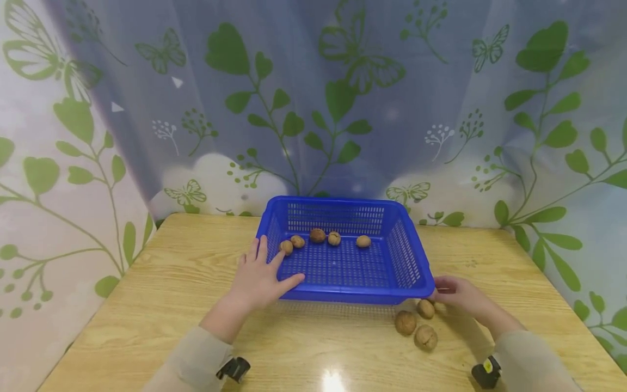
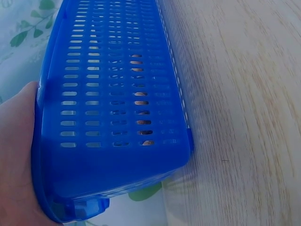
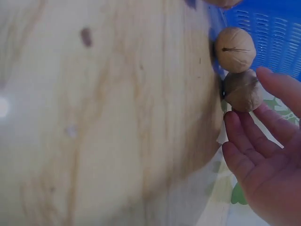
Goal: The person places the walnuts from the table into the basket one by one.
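Observation:
A blue plastic basket (image 1: pixel 338 295) with slotted walls stands on the table. My left hand (image 1: pixel 259 277) rests over its near left corner, fingers spread and fairly straight; the left wrist view has part of that hand (image 2: pixel 18 155) beside the rim. Inside the basket lie several walnuts, among them a darker walnut (image 1: pixel 317 236) and a walnut (image 1: pixel 363 241) farther right. Just outside the near right corner, my right hand (image 1: pixel 460 296) has its thumb and fingertips around a walnut (image 3: pixel 242 90). Another walnut (image 3: pixel 235 49) touches that one.
Two more walnuts, a brown walnut (image 1: pixel 405 323) and a cracked walnut (image 1: pixel 426 337), lie in front of the basket's right corner. A patterned curtain (image 1: pixel 303 109) hangs behind the wooden table (image 1: pixel 196 256).

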`<action>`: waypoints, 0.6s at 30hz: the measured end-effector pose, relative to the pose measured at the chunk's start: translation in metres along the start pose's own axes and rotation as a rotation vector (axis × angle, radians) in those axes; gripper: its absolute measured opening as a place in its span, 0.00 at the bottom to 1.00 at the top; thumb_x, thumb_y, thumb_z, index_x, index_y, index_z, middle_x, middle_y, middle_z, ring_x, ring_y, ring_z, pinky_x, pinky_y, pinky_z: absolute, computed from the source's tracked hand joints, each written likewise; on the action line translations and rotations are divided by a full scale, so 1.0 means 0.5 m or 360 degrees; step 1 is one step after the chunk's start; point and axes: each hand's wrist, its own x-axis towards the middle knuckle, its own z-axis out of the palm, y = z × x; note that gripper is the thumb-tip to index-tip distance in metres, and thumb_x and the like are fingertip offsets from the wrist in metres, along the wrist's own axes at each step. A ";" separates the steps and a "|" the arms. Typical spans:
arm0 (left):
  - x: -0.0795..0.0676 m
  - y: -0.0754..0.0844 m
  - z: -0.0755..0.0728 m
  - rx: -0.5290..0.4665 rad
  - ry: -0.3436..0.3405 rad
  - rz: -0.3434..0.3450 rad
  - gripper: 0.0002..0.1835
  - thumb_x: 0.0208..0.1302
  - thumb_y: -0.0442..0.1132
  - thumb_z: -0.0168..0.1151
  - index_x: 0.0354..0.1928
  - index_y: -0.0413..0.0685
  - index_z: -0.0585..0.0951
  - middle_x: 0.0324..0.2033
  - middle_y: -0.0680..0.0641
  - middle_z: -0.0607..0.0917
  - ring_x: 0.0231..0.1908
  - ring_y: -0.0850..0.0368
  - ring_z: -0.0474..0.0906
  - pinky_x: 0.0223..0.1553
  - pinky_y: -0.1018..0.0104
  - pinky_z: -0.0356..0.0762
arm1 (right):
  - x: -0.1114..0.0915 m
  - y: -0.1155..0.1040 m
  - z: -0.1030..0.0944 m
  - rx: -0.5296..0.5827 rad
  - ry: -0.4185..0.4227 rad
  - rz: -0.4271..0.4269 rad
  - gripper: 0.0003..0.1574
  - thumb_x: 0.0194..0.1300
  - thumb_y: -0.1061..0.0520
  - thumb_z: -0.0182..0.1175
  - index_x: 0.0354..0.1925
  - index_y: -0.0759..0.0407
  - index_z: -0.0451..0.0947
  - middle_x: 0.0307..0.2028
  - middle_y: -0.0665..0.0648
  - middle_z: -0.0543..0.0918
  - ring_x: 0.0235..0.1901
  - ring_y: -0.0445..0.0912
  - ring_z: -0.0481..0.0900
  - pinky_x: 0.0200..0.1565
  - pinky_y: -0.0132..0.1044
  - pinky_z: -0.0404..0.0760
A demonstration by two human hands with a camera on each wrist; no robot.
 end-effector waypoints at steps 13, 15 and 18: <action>-0.002 -0.001 -0.003 0.0007 -0.0009 0.0006 0.49 0.57 0.76 0.37 0.69 0.47 0.62 0.69 0.30 0.43 0.69 0.35 0.32 0.62 0.35 0.42 | -0.012 0.001 0.007 -0.0107 0.0095 0.0076 0.31 0.62 0.52 0.62 0.54 0.73 0.72 0.49 0.69 0.78 0.49 0.60 0.77 0.49 0.50 0.75; -0.001 0.001 -0.003 -0.0002 -0.0007 0.0012 0.49 0.57 0.76 0.37 0.69 0.47 0.62 0.69 0.30 0.43 0.69 0.35 0.32 0.62 0.35 0.42 | -0.020 -0.001 0.001 -0.0101 0.0113 0.0094 0.31 0.62 0.52 0.61 0.55 0.73 0.71 0.51 0.71 0.77 0.51 0.63 0.75 0.50 0.52 0.74; -0.002 0.000 -0.002 0.0006 -0.0016 0.0009 0.48 0.57 0.76 0.37 0.69 0.48 0.62 0.69 0.30 0.43 0.69 0.35 0.32 0.62 0.36 0.42 | -0.035 -0.010 -0.005 -0.0081 0.0135 0.0112 0.32 0.63 0.52 0.60 0.57 0.73 0.69 0.53 0.72 0.75 0.52 0.64 0.73 0.51 0.53 0.73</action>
